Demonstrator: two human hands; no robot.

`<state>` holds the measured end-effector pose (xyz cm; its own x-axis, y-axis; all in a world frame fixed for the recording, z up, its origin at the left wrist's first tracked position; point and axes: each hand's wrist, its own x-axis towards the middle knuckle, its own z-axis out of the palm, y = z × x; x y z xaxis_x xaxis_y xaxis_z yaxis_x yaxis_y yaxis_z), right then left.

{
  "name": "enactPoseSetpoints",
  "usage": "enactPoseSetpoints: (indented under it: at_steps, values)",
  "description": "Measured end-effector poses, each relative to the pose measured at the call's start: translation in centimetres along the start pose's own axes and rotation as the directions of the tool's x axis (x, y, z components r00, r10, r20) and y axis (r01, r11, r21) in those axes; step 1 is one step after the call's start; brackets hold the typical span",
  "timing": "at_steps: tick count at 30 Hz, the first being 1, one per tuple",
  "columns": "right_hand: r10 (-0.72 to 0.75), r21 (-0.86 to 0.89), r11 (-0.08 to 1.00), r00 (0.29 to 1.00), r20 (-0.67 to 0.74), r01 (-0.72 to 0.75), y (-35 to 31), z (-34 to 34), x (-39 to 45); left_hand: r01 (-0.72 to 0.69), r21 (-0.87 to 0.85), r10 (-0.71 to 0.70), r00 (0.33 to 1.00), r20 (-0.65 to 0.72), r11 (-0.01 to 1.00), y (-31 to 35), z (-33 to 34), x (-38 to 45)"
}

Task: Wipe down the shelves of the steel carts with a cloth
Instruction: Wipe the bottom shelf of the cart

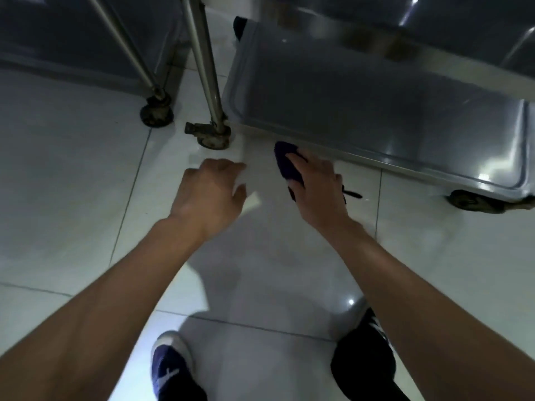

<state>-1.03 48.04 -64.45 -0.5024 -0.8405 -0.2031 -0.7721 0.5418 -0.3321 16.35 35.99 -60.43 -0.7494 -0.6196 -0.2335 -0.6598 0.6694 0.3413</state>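
Note:
A steel cart's bottom shelf (pixel 362 111) lies low over the floor at the upper right, with a raised rim. My right hand (pixel 315 189) grips a dark purple cloth (pixel 285 160) just in front of that shelf's near edge, above the floor. My left hand (pixel 211 195) hovers to the left over the tiles with its fingers loosely curled and nothing in it. A second steel cart (pixel 72 39) stands at the upper left.
Two upright cart legs (pixel 202 62) end in castor wheels (pixel 212 137) between the carts. Another castor (pixel 469 199) sits under the shelf's right corner. The floor is glossy white tile (pixel 72 183). My shoe (pixel 170 369) and knee (pixel 364 363) are below.

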Motion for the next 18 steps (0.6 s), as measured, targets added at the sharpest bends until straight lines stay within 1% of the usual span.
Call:
enactPoseSetpoints:
  at_steps: [3,7,10,13,15,18]
  values:
    - [0.047,0.067,0.997,0.999,0.016,-0.048,-3.2,-6.5,-4.8,0.011,0.038,-0.013,0.998,0.055,0.999,2.2,-6.3,-3.4]
    - [0.039,0.094,0.995,0.999,0.008,-0.039,-8.9,-16.1,-10.6,-0.004,0.021,0.003,0.999,0.047,1.000,5.0,-16.5,-8.3]
    - [0.067,0.139,0.988,0.998,0.015,-0.068,-13.8,-23.0,-14.5,-0.042,0.013,0.042,0.999,0.030,0.999,6.4,-24.5,-11.9]
    - [0.080,0.164,0.983,0.997,0.018,-0.081,-18.6,-29.4,-18.4,-0.052,0.059,0.048,0.997,0.054,0.997,7.5,-32.1,-15.6]
    - [0.088,0.186,0.979,0.996,0.008,-0.088,-21.2,-33.3,-20.8,-0.067,0.090,0.061,0.995,0.074,0.994,8.3,-36.4,-18.0]
    - [0.090,0.220,0.972,0.996,-0.016,-0.084,-24.0,-38.4,-23.8,-0.079,0.083,0.073,0.995,0.074,0.993,9.6,-41.6,-20.7]
